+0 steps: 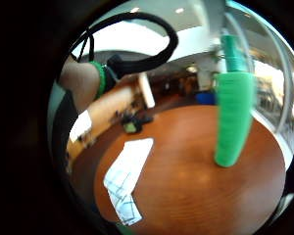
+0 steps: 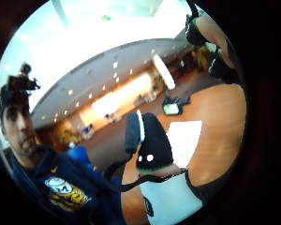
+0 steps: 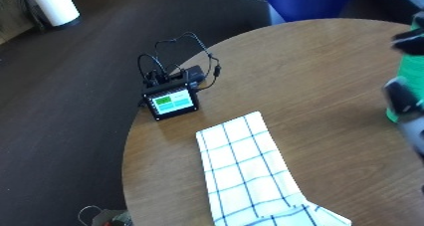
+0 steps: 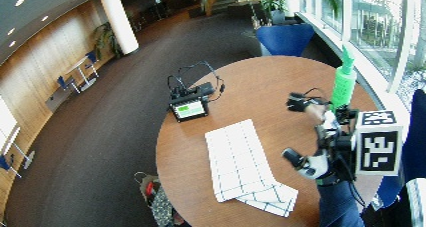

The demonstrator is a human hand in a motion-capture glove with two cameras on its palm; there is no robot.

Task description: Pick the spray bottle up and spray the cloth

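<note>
The green spray bottle (image 4: 344, 82) stands upright near the window-side edge of the round wooden table (image 4: 266, 87). It also shows in the little finger side palm view as a spray bottle (image 1: 233, 117), close by and upright. A white cloth with blue checks (image 4: 243, 162) lies flat toward the table's front, one corner folded over; the cloth (image 3: 248, 176) is seen again from outside. My gloved right hand (image 4: 314, 132) hovers over the table just beside the bottle, fingers spread, holding nothing. Blurred black fingers (image 3: 399, 97) sit in front of the bottle (image 3: 409, 71).
A small black device with a green screen (image 4: 190, 108) and looped cables sits at the table's far edge, beyond the cloth. A blue armchair (image 4: 285, 37) stands behind the table. A bag (image 4: 150, 189) lies on the floor by the near edge.
</note>
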